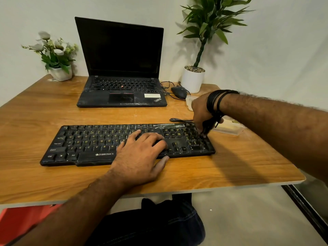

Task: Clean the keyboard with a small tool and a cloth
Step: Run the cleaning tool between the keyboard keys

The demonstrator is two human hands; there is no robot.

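A black dusty keyboard (88, 144) lies across the wooden table (53, 178). My left hand (140, 155) rests flat on its middle keys, fingers spread, thumb at the front edge. My right hand (201, 112) is over the number pad at the keyboard's right end, fingers curled round a small dark tool (206, 127) whose tip touches the keys. White dust streaks mark the keyboard's top right edge. No cloth shows plainly; a pale item (229, 127) lies just right of the keyboard, partly behind my wrist.
An open black laptop (122, 68) stands at the back. A black mouse (179, 92) with its cable and a white potted plant (192, 79) sit at back right, a flower pot (60, 73) at back left. The table's edge runs close on the right.
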